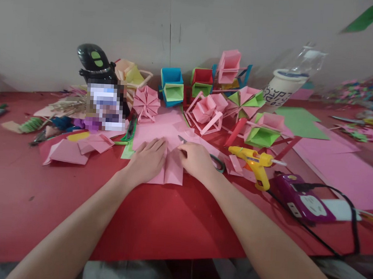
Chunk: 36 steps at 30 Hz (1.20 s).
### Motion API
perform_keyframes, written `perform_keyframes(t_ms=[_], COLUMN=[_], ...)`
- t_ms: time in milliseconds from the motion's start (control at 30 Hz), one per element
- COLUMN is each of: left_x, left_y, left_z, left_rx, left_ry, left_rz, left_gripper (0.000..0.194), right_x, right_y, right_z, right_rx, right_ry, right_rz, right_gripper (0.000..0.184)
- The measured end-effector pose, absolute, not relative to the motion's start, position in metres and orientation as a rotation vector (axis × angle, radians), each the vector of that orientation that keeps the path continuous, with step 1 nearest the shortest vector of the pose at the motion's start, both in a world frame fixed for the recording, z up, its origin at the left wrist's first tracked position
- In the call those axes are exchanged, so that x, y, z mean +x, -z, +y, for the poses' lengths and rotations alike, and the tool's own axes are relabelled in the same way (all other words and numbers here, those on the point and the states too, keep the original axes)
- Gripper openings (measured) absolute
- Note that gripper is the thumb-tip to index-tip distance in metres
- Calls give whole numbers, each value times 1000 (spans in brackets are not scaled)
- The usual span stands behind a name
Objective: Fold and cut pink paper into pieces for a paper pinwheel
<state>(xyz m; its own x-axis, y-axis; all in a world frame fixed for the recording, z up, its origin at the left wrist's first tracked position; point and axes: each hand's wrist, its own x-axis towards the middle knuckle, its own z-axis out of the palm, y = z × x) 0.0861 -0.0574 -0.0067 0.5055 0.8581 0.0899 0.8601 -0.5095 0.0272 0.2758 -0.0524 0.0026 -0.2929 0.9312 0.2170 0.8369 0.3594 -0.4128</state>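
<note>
A pink sheet of paper (174, 172) with an upright fold line lies on the red table in front of me. My left hand (149, 160) rests flat on its left part, fingers stretched out and close together. Curled fingers of my right hand (194, 156) are closed at the paper's right side, seemingly pinching it; the fingertips are partly hidden. A pair of scissors (219, 163) lies behind and partly under my right hand, with a blade tip showing beyond the knuckles. More pink paper (152, 127) spreads beneath and behind the folded sheet.
Folded paper models (207, 109) stand along the wall. A yellow glue gun (254, 161) and purple power socket (305, 200) with cables lie right, near pink sheets (338, 164). A phone (107, 106) on a black holder stands left; a patterned cup (279, 88) stands back right.
</note>
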Motion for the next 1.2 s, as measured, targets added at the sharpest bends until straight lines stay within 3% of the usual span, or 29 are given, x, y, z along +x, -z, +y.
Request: perform_keyframes(t_ms=[833,1200], left_x=[85,84], left_y=[10,12], left_z=[-60,-56], left_rx=[-2700,-2544], left_ry=[175,233], left_rz=[-1550,-1679], left_gripper=[53,50], right_x=[277,278], right_y=[-2,2], right_z=[-54,-54], right_rx=[-1534,-1377], right_ry=[-298,-496], right_rz=[-2224,-1955], right_gripper=[23,20])
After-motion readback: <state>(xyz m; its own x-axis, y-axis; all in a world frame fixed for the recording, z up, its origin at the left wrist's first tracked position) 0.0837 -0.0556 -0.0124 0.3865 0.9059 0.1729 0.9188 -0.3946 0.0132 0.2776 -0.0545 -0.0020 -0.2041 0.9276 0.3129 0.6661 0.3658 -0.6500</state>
